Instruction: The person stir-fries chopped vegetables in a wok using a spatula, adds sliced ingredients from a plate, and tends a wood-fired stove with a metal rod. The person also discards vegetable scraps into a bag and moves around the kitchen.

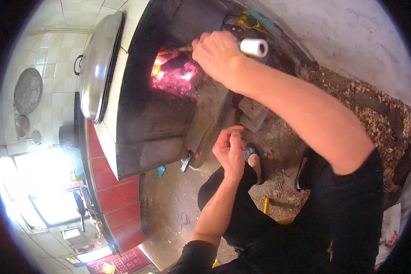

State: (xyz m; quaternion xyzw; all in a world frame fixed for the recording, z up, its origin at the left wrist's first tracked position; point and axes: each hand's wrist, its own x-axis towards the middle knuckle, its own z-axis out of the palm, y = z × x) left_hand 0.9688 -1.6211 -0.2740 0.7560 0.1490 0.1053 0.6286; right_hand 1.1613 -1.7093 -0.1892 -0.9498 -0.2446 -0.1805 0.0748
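Observation:
My right hand (217, 56) is closed at the mouth of a stove's firebox, on what looks like a thin rod (183, 50) that reaches in over the glowing embers (179, 73). A white hollow cylinder (254, 48) shows beside my right wrist; whether it joins the rod, I cannot tell. My left hand (230, 147) is curled in front of my knee, thumb against the fingers, with nothing visible in it. The dark stove front (150, 120) lies beyond both hands. On the stove top rests a large domed metal lid (101, 65).
A pale wall (356, 37) borders the right side of the stove. Dry leaves or chips (380, 116) litter the floor near it. A dark-handled tool (186, 161) lies by the stove base. Red-tiled cabinet fronts (118, 197) stand to my left, and my shoe (250, 150) is near the stove.

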